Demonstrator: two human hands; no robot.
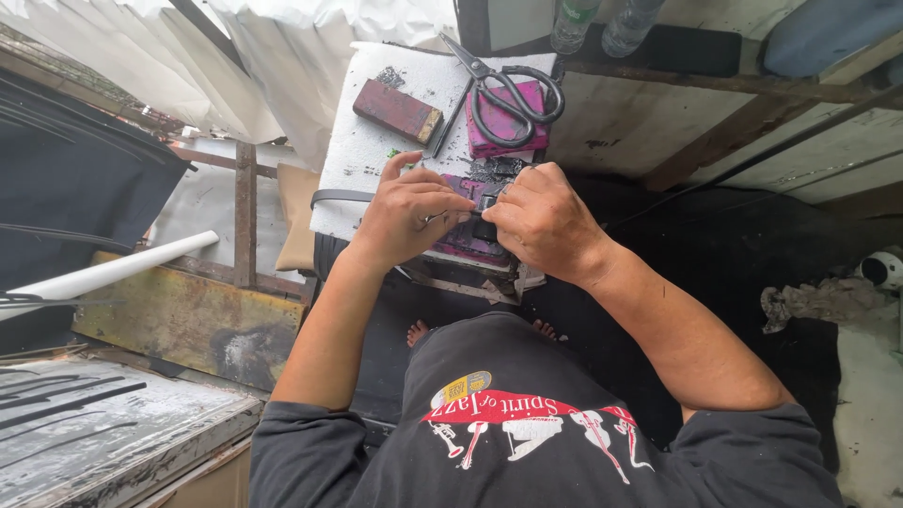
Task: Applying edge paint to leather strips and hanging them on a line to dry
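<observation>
A: Both hands meet over the small pink-stained block at the near edge of the white foam board. The left hand is curled, fingers pinching what looks like a thin metal tool against a narrow black strap; the right hand is closed round the other side of the same spot. What is between the fingertips I cannot tell.

B: Where is the risk?

A: I'd judge the block sits close to the board's near edge, so a hard push could tip it off. A slip of the thin tool would likely go into the opposite fingers, since the 2 hands press toward each other.

B: Anything else loose?

A: The large black-handled steel scissors rest on a pink rectangular block farther back; a jolt to the soft foam might shift them. A dark red brick-shaped block lies to their left.

B: And the room?

A: Cramped and worn: rusty metal frame, white pipe, pale draped sheeting, 2 clear plastic bottles on a ledge.
</observation>
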